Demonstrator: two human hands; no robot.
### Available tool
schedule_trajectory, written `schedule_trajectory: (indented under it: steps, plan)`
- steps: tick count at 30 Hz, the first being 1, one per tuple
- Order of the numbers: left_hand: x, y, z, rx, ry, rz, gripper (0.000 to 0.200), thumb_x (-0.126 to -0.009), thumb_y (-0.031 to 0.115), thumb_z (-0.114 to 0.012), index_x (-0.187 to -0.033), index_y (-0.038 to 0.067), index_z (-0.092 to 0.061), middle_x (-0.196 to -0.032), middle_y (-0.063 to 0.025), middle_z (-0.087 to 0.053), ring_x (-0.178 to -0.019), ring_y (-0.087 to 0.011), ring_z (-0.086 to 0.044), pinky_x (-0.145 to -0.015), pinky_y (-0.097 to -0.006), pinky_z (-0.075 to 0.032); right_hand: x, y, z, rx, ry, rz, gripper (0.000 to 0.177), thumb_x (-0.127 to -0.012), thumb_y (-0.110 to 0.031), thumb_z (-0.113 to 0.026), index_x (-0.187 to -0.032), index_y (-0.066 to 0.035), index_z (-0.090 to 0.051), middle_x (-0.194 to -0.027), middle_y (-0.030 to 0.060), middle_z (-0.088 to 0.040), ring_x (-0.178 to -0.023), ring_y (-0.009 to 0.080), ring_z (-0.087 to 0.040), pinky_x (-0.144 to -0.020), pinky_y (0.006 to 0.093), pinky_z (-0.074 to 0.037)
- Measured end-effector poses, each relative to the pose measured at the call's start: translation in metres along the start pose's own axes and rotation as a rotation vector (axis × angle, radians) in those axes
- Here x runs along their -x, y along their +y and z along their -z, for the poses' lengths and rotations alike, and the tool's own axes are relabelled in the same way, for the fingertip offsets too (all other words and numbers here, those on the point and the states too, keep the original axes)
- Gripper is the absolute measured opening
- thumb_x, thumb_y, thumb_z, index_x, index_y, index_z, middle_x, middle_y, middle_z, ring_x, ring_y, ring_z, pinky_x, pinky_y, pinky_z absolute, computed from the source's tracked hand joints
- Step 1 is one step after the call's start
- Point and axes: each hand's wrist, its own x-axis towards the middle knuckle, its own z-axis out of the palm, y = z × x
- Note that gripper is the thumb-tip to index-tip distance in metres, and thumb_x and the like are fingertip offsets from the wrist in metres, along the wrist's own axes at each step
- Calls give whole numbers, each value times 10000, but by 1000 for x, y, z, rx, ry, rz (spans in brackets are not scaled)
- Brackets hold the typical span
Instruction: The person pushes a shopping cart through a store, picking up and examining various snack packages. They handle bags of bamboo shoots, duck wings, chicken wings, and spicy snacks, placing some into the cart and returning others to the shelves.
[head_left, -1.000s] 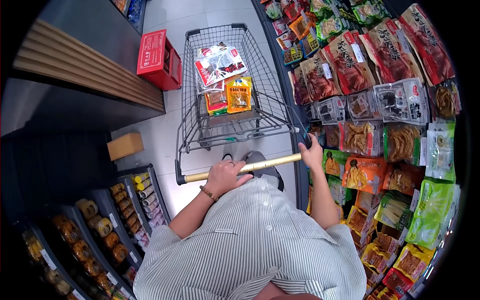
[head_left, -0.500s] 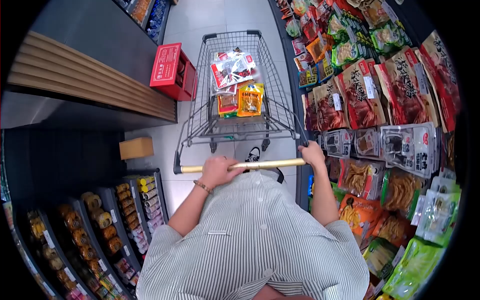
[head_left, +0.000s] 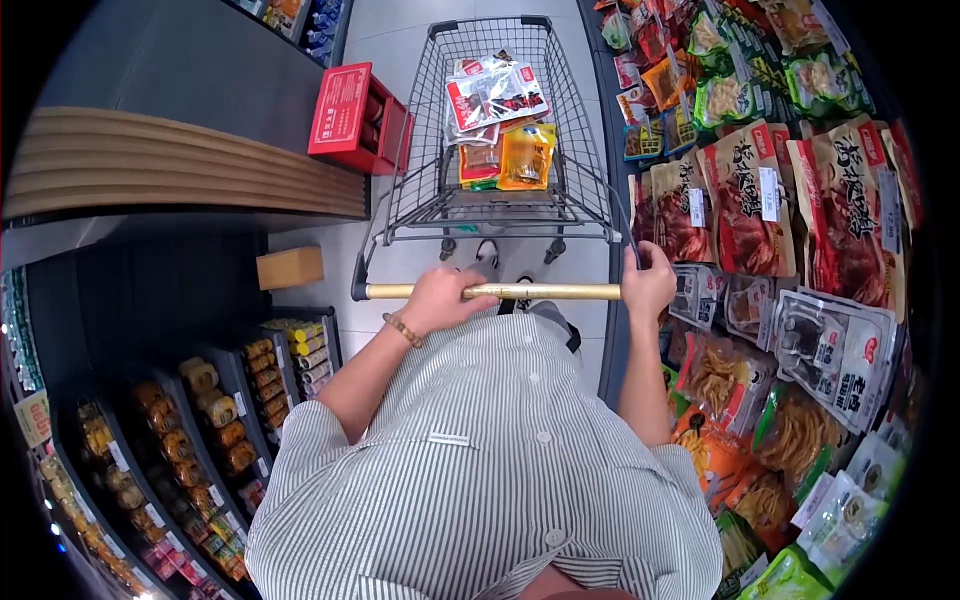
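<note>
A wire shopping cart (head_left: 590,170) stands in front of me, its yellow handle bar (head_left: 560,291) running across at waist height. My left hand (head_left: 447,299), with a beaded bracelet on the wrist, is wrapped over the bar left of its middle. At the bar's right end, my right hand (head_left: 648,284) is closed around the corner where handle and frame meet. Inside the basket lies a pile of snack packets: a white and red packet (head_left: 497,97) on top and a yellow packet (head_left: 527,157) nearer me.
Hanging snack bags (head_left: 745,205) line the right side, close to the cart. On the left are a red box (head_left: 345,115) holding dark red cylinders, a brown carton (head_left: 290,268) and shelves of jars (head_left: 215,410). The tiled floor (head_left: 390,35) runs ahead.
The cart and its packets appear slightly farther up and to the right in view. My feet have shifted beneath the cart. Both hands stay on the handle.
</note>
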Motion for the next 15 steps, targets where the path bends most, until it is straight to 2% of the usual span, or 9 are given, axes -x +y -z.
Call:
schedule_trajectory:
  steps: [2,4,5,7,10,11,12,13,15]
  plan:
    - [-9,11,16,-51,-60,-5,448,-849,547,-714,-1039,147,-783,-864,-120,-747,-779,-319,-712,-738,-423,-565,-6,-3,2,11,21,27,234,-815,-230,-783,-976,-65,-749,-933,107,-748,-813,315,-721,-731,394,-564]
    - [-27,27,45,-201,-277,-95,411,-872,471,-723,-1074,115,-769,-904,-143,-749,-805,-326,-719,-749,-413,-569,-13,2,-1,24,33,44,233,-824,-232,-787,-973,-58,-745,-932,112,-746,-811,316,-719,-730,386,-563]
    - [-38,27,53,-190,-283,-97,411,-872,471,-723,-1074,115,-769,-904,-143,-749,-805,-326,-719,-749,-413,-569,-17,4,0,-13,40,66,238,-828,-239,-790,-969,-53,-742,-930,117,-745,-811,317,-718,-732,382,-561]
    - [-74,16,70,432,-10,-284,377,-884,370,-744,-1117,74,-749,-918,-150,-753,-811,-258,-737,-752,-364,-572,-22,-1,1,-56,38,49,254,-844,-257,-792,-970,-42,-738,-935,144,-738,-837,324,-718,-761,386,-557]
    - [-162,-19,88,655,27,-40,389,-907,313,-751,-1150,12,-722,-904,-107,-759,-795,-124,-695,-741,-280,-551,-23,-6,-1,56,-44,-72,323,-843,-295,-798,-1037,-45,-731,-971,166,-738,-893,343,-719,-806,405,-553]
    - [-197,-37,88,617,60,67,419,-910,335,-747,-1164,4,-714,-945,-117,-760,-829,-155,-705,-755,-292,-554,-21,-14,-4,5,-106,-208,408,-840,-338,-800,-1114,-48,-713,-1016,178,-739,-941,357,-717,-842,415,-546]
    - [-241,-77,68,533,82,84,490,-903,373,-745,-1212,-3,-690,-1013,-131,-755,-884,-186,-714,-784,-314,-557,-19,-17,-4,22,-114,-216,408,-840,-338,-800,-1114,-48,-713,-1016,178,-739,-941,357,-717,-842,415,-546]
    - [-279,-108,48,634,140,122,581,-884,427,-750,-1255,-12,-660,-1058,-148,-745,-931,-212,-719,-810,-333,-561,-18,-18,-6,70,-100,-268,425,-837,-336,-802,-1131,-45,-705,-1011,177,-741,-930,355,-718,-845,413,-544]
    - [-345,-152,30,498,210,230,650,-828,451,-789,-1248,-24,-646,-1045,-177,-737,-965,-301,-718,-878,-391,-557,-20,-20,-11,110,-80,-294,433,-826,-300,-813,-1145,-33,-695,-982,169,-741,-893,329,-717,-838,401,-541]
